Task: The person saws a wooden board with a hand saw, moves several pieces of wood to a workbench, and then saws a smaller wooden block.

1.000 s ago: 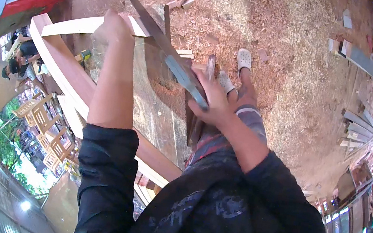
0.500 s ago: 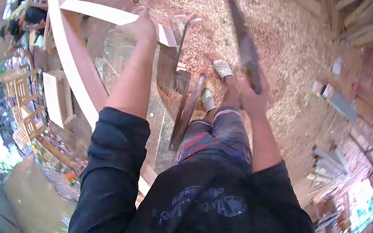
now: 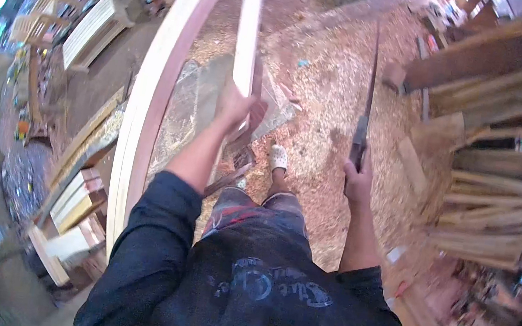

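My left hand (image 3: 237, 107) is closed round the near end of a pale wooden board (image 3: 248, 34), which points away from me above the workbench (image 3: 194, 90). My right hand (image 3: 358, 180), out to the right, grips the dark handle of what looks like a handsaw (image 3: 366, 104). Its long thin blade points forward, seen nearly edge-on, so its teeth cannot be made out. Left of my left arm, a long thick timber (image 3: 161, 75) runs from near my sleeve to the top of the view.
Wood shavings (image 3: 325, 132) cover the ground around my feet. Stacked planks (image 3: 490, 215) and a large beam (image 3: 476, 56) lie at the right. Wooden chairs (image 3: 44, 19) and a slatted wooden piece (image 3: 96, 30) stand at the far left, with cut blocks (image 3: 79, 197) nearer.
My view has turned to the right. The board in my left hand now points forward, apart from the long timber it met before. The saw has swung from a slant to nearly straight ahead.
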The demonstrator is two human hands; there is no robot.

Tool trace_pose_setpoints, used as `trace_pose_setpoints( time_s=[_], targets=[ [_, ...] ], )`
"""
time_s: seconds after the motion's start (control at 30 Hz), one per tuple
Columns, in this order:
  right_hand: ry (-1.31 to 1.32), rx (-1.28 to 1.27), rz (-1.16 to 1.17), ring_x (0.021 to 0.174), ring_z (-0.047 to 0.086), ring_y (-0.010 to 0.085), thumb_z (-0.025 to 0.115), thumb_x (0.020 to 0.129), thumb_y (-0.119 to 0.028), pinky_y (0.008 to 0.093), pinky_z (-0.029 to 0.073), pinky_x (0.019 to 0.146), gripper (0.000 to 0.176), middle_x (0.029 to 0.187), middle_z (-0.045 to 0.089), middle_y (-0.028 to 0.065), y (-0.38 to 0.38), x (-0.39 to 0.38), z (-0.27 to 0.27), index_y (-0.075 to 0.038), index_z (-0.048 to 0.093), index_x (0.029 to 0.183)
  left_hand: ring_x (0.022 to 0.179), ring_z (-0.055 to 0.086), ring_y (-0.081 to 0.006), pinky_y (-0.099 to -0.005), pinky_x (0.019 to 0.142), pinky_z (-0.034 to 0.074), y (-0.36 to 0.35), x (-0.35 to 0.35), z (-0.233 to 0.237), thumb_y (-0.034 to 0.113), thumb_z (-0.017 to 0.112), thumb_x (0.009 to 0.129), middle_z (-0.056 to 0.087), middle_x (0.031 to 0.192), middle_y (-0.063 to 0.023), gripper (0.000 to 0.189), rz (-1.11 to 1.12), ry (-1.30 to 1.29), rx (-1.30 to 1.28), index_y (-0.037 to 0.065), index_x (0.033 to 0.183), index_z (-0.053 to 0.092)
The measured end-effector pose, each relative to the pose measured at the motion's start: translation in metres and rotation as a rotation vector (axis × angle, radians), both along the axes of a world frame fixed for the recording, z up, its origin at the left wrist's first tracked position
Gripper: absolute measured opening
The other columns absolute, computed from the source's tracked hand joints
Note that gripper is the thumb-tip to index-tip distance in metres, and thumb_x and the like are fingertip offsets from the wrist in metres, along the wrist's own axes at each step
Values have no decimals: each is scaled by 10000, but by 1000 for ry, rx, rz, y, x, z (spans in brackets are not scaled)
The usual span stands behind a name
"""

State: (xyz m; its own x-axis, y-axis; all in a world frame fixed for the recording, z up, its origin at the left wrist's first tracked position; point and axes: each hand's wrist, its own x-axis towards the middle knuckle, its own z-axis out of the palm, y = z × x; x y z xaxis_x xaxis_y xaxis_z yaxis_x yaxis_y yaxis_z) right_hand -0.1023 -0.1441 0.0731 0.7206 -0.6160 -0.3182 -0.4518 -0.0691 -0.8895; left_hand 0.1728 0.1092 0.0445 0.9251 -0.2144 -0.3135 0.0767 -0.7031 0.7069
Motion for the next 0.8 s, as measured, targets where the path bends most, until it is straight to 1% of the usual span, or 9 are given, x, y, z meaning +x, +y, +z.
trace_pose_setpoints(
  time_s=[0.07, 0.13, 0.27, 0.3, 0.4, 0.5, 0.6, 0.7, 0.8],
  targets=[
    [7, -140, 191, 1170, 627, 291, 725, 914, -221, 370, 482, 1037, 879, 1310, 611, 213, 5, 35, -1, -25, 260, 1634, 1126, 667, -455, -503, 978, 531, 57, -23, -8, 183, 761, 788, 667, 1201, -310, 650, -184, -164, 113, -18, 1358, 523],
    [-63, -96, 279, 1305, 567, 342, 744, 897, -192, 409, 422, 1130, 918, 1445, 538, 259, 15, 63, -26, -25, 233, 1642, 1124, 658, -477, -518, 973, 533, 93, -68, 12, 203, 769, 797, 661, 1215, -312, 688, -104, -136, 96, -6, 1399, 509],
    [-65, -113, 413, 1424, 475, 311, 765, 889, -172, 380, 355, 1186, 943, 1552, 457, 260, 62, 112, -13, -4, 219, 1640, 1074, 667, -497, -546, 958, 537, 170, -173, 21, 231, 769, 839, 689, 1156, -298, 699, -31, -8, 172, 51, 1461, 504],
    [-83, -273, 466, 1475, 429, 361, 769, 882, -183, 404, 338, 1207, 955, 1579, 417, 301, 70, 117, -35, 6, 216, 1637, 1062, 675, -487, -546, 943, 541, 190, -207, 21, 220, 753, 847, 699, 1133, -287, 649, 69, 45, 201, 69, 1438, 532],
    [-19, -513, 597, 1374, 487, 490, 777, 883, -259, 516, 397, 1151, 953, 1491, 471, 353, 106, 132, -54, -66, 237, 1644, 1039, 694, -460, -540, 907, 550, 235, -298, 22, 194, 724, 852, 718, 1100, -260, 549, 317, 160, 320, 98, 1374, 586],
    [135, -513, 722, 1374, 484, 487, 794, 869, -336, 522, 426, 1118, 989, 1483, 467, 359, 149, 141, -50, -112, 236, 1654, 1018, 704, -444, -531, 890, 557, 246, -363, 39, 168, 711, 840, 727, 1091, -240, 511, 490, 231, 348, 107, 1336, 604],
    [265, -772, 849, 1350, 514, 476, 789, 858, -421, 510, 451, 1092, 1032, 1477, 466, 371, 189, 140, -64, -148, 210, 1667, 1021, 712, -424, -515, 898, 564, 247, -425, 45, 191, 734, 818, 737, 1116, -202, 549, 622, 321, 317, 154, 1351, 608],
    [326, -902, 1070, 1291, 547, 509, 796, 844, -445, 553, 440, 1086, 1040, 1476, 503, 355, 222, 128, -41, -33, 262, 1636, 1048, 716, -405, -508, 912, 565, 240, -483, 41, 337, 736, 835, 743, 1126, -194, 540, 716, 293, 281, 184, 1342, 630],
    [61, -1125, 1087, 1167, 624, 470, 776, 843, -482, 540, 479, 1027, 984, 1239, 651, 328, 220, 128, -95, -36, 337, 1603, 1066, 708, -413, -519, 930, 558, 243, -529, 45, 400, 734, 831, 741, 1137, -202, 547, 768, 343, 155, 176, 1322, 642]
  ],
)
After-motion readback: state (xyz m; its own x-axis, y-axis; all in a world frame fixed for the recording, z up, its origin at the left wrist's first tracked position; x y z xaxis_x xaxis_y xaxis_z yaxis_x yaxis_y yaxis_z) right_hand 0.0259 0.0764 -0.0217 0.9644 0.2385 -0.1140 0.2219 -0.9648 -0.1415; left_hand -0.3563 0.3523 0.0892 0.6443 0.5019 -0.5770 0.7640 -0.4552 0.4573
